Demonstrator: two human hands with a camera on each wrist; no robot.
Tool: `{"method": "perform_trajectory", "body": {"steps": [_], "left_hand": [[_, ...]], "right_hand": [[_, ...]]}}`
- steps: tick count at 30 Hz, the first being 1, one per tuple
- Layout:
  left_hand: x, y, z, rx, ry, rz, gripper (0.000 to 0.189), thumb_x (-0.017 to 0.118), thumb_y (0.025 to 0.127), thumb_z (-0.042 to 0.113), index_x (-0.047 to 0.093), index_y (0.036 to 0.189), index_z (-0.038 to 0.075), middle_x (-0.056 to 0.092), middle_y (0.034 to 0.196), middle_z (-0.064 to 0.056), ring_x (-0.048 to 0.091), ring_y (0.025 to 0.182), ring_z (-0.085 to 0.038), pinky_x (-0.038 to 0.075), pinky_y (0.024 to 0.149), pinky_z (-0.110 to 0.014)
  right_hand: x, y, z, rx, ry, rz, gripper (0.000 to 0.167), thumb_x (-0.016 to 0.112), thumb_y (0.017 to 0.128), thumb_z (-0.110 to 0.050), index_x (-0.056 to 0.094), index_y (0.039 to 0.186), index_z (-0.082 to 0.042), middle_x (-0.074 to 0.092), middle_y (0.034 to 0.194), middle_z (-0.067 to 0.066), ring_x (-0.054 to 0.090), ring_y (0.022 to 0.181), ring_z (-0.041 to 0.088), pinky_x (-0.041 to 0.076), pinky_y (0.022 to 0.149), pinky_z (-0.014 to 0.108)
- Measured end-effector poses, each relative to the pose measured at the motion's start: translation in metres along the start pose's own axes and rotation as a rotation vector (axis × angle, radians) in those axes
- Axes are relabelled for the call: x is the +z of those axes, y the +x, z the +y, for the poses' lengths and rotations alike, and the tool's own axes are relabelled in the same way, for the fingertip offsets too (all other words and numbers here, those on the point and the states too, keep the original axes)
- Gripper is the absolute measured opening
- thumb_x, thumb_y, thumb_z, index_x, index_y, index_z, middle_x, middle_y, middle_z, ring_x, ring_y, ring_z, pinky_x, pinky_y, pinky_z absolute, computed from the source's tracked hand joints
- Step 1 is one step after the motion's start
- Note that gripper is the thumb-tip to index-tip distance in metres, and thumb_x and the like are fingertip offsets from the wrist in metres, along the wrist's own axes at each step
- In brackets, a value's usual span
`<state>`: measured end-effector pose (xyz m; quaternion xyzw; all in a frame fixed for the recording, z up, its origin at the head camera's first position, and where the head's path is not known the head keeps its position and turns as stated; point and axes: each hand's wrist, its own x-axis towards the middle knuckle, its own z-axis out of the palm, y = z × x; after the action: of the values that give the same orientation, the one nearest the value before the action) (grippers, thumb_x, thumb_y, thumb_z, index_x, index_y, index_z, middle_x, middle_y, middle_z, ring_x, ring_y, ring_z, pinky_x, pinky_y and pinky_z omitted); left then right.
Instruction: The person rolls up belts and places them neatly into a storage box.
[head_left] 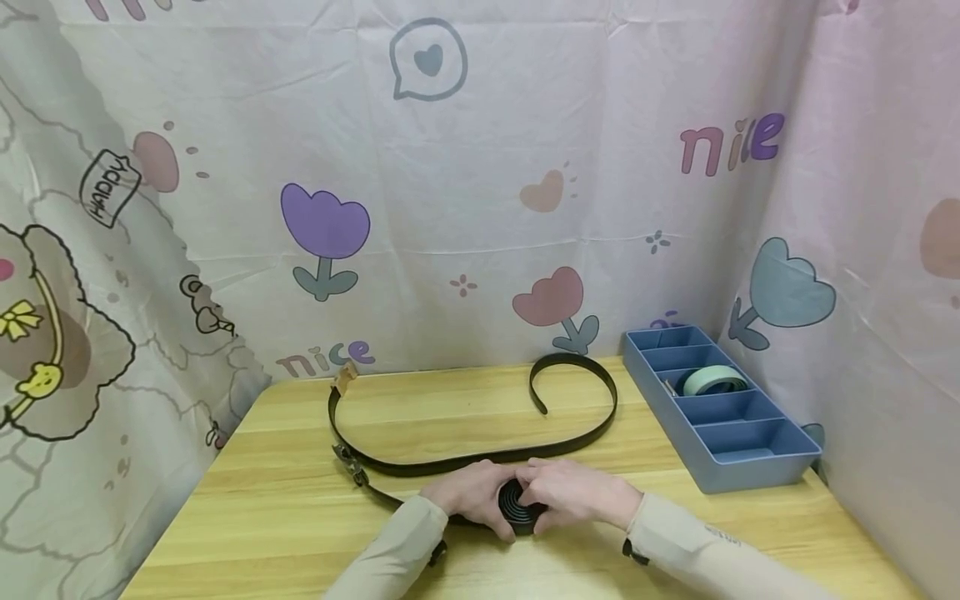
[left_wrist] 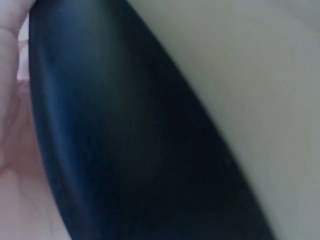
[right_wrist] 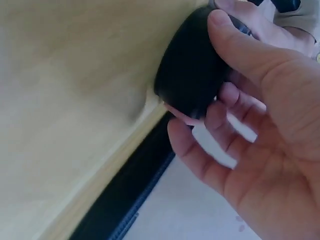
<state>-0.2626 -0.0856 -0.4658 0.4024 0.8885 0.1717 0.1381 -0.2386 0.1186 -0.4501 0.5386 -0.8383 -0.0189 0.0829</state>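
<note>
Inside table's far edge (head_left: 450,373), coiled belt (head_left: 514,510)

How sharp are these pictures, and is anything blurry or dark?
Head view: evenly lit, mostly crisp, with the rolled belt and blue tray easy to read; left wrist view: blurred, the black strap mostly dark with a bluish sheen; right wrist view: somewhat soft, with a faint shadow on the wooden table.

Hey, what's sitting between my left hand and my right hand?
A coiled black belt sits between your left hand and right hand, held by both; the head view shows it.
</note>
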Motion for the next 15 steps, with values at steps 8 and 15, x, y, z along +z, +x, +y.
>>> {"method": "perform_trajectory", "body": {"steps": [8,15], "left_hand": [[0.0011,-0.0006,-0.0005,0.010,0.016,0.012,0.073,0.089,0.060,0.036,0.055,0.125,0.035,0.061,0.093,0.020,0.054,0.076,0.002,0.045,0.069,-0.016],[0.0018,-0.0011,-0.0008,-0.002,-0.001,0.003,0.066,0.090,0.061,0.037,0.057,0.118,0.035,0.061,0.093,0.020,0.055,0.076,0.002,0.046,0.070,-0.017]], "right_hand": [[0.0038,-0.0009,-0.0055,-0.021,-0.006,0.039,0.033,0.068,0.080,-0.057,0.067,0.079,-0.024,0.050,0.091,-0.010,0.050,0.087,0.004,0.044,0.069,0.017],[-0.0023,0.0014,-0.0021,-0.034,-0.022,0.003,0.029,0.075,0.074,-0.053,0.072,0.083,-0.026,0.052,0.088,-0.011,0.049,0.083,0.005,0.046,0.082,0.021]]}}
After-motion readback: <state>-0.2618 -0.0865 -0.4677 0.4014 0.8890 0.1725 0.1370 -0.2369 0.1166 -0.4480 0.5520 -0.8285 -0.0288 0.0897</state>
